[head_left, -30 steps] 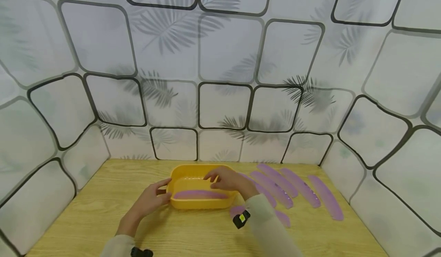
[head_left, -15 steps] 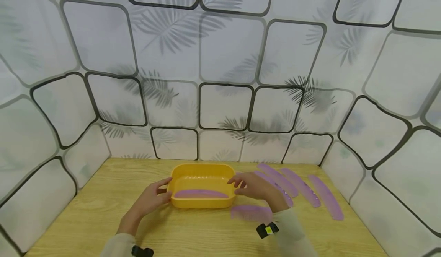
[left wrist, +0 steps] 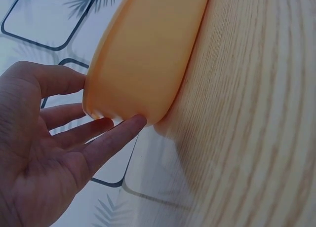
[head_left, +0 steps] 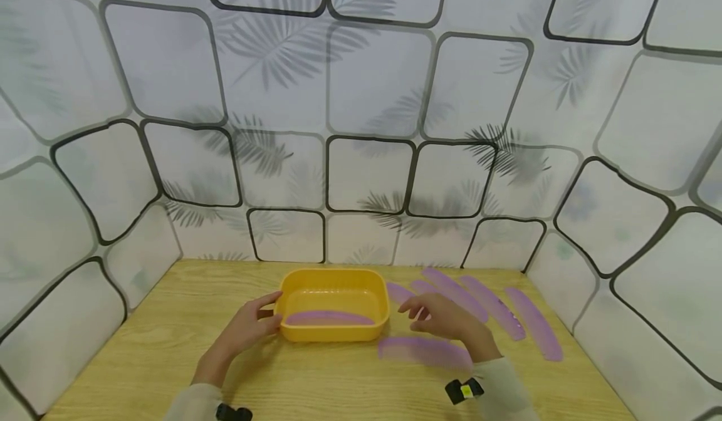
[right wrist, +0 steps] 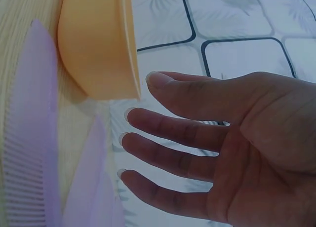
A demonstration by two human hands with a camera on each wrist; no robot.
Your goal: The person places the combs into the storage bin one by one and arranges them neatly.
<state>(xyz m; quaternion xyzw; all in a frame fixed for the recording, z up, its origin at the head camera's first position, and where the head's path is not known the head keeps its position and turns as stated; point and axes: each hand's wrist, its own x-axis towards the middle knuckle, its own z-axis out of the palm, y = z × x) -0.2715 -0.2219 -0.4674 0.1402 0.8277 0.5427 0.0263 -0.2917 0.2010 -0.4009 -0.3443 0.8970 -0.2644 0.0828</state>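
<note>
One yellow tray holds one comb — purple.

tray: yellow | combs: purple | table: yellowish woodgrain | backdrop: whitish — black-and-grey-outlined blocks, grey leaf print

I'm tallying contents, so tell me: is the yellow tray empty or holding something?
Holding something: in the head view, a purple comb lies inside the yellow tray, along its near wall.

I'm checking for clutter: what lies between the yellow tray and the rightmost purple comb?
In the head view, other purple combs lie between the yellow tray and the rightmost comb; the right hand is also there, partly hiding some.
</note>
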